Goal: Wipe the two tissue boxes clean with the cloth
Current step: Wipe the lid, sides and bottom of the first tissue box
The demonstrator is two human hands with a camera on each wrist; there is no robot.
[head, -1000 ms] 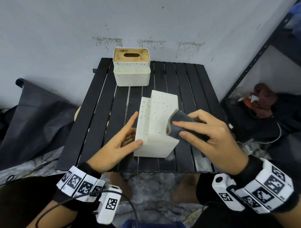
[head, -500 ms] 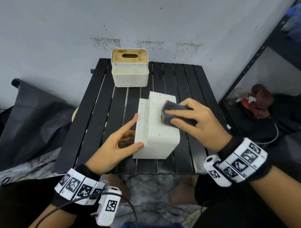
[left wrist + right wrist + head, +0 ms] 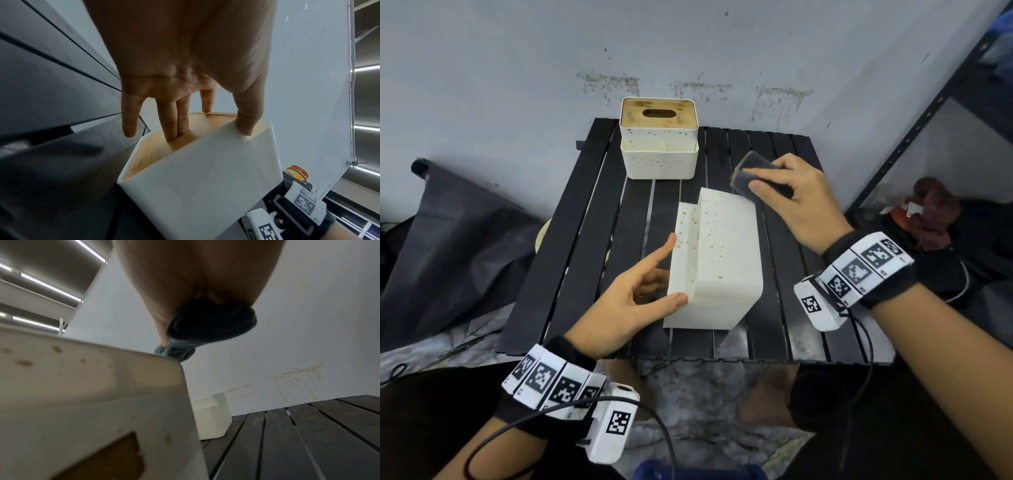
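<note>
One sweep done: your right hand (image 3: 792,197), clamped on the cloth (image 3: 751,173), has cleared the still-spotted tissue box (image 3: 726,270) beside it; your flat left hand (image 3: 625,306) braces it.

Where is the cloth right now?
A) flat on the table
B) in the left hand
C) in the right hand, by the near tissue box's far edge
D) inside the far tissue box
C: the right hand grips the cloth beside the far edge of the near tissue box.

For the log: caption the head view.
Left hand steadies spotted tissue box; right hand holds cloth at its far edge.
</note>
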